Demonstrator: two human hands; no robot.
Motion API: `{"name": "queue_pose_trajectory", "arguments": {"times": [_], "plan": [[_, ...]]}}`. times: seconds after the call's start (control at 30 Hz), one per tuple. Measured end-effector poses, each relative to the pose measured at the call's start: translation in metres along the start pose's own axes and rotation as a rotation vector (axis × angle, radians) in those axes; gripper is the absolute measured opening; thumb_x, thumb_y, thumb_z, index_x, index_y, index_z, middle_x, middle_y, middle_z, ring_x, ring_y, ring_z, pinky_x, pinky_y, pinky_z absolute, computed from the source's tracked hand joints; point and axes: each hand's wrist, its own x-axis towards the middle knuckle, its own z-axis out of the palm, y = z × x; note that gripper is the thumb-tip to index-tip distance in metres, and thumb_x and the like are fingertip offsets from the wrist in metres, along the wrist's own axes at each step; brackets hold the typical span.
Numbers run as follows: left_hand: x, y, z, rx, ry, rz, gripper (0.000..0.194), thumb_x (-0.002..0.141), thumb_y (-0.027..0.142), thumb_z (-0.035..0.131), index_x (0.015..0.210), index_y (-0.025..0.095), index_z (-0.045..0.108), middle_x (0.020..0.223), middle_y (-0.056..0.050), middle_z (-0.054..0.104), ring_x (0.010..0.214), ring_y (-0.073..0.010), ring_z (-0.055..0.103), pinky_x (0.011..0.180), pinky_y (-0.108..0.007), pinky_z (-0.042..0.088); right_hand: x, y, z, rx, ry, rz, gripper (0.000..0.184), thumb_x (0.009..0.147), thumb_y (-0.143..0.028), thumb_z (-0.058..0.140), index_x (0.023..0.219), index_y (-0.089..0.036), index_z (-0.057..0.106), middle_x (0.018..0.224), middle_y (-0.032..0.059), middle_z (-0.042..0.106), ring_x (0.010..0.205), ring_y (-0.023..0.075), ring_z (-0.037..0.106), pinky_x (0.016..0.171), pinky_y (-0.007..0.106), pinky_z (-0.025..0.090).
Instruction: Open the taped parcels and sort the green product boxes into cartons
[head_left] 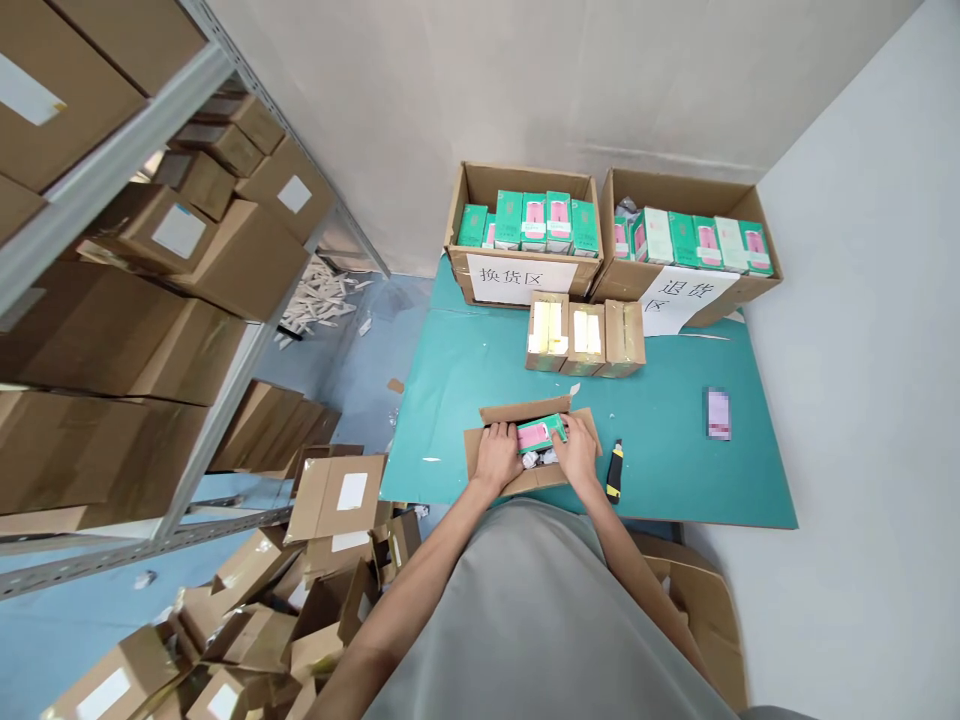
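An opened cardboard carton (534,478) lies near the table's front edge with its flaps spread. Inside it, a green product box with a pink picture (535,434) sits tilted above crumpled white packing paper (538,458). My right hand (576,452) grips the product box at its right end, thumb on the near side. At the carton's left end, my left hand (499,456) is closed over the side, its fingers curled beside the product box's left end. A black and yellow utility knife (615,471) lies to the right of the carton.
Two open cartons (534,268) (679,285) with paper signs hold several green boxes at the table's back. Three small taped cartons (586,335) stand before them. A phone-like object (718,414) lies right. Loaded shelves (247,300) and piled cartons (300,590) occupy the left.
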Motion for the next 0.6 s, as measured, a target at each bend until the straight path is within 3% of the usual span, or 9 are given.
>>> {"name": "queue_pose_trajectory", "arguments": {"times": [0.17, 0.3, 0.47, 0.6], "plan": [[-0.002, 0.006, -0.005, -0.134, 0.108, 0.035, 0.052, 0.092, 0.024, 0.07, 0.142, 0.013, 0.061, 0.14, -0.022, 0.065, 0.134, -0.0405, 0.058, 0.118, -0.054, 0.047, 0.018, 0.022, -0.013, 0.327, 0.021, 0.094, 0.043, 0.097, -0.03, 0.061, 0.134, -0.014, 0.076, 0.124, 0.0175, 0.084, 0.103, 0.0291, 0.082, 0.1, 0.046, 0.066], [0.0, 0.006, -0.007, -0.334, 0.216, 0.006, 0.065, 0.084, 0.013, 0.072, 0.147, 0.018, 0.057, 0.15, -0.017, 0.06, 0.143, -0.0362, 0.056, 0.126, -0.051, 0.044, 0.017, 0.023, -0.017, 0.496, 0.103, 0.051, 0.043, 0.097, -0.036, 0.062, 0.131, -0.016, 0.077, 0.124, 0.0173, 0.083, 0.104, 0.0274, 0.081, 0.097, 0.044, 0.067], [0.006, 0.003, -0.018, -0.534, 0.297, -0.009, 0.064, 0.083, 0.011, 0.076, 0.144, 0.018, 0.059, 0.146, -0.016, 0.064, 0.142, -0.0347, 0.06, 0.127, -0.049, 0.047, 0.018, 0.0, -0.031, 0.527, 0.177, -0.087, 0.045, 0.1, -0.043, 0.061, 0.133, -0.018, 0.078, 0.134, 0.019, 0.077, 0.11, 0.0285, 0.078, 0.102, 0.047, 0.065], [0.012, 0.009, -0.033, -0.706, 0.407, -0.125, 0.062, 0.085, 0.021, 0.082, 0.144, 0.02, 0.061, 0.143, -0.015, 0.066, 0.139, -0.0333, 0.065, 0.124, -0.048, 0.051, 0.042, -0.035, -0.052, 0.489, 0.266, -0.191, 0.041, 0.104, -0.051, 0.063, 0.127, -0.02, 0.079, 0.134, 0.0186, 0.076, 0.123, 0.0321, 0.074, 0.114, 0.052, 0.06]]}}
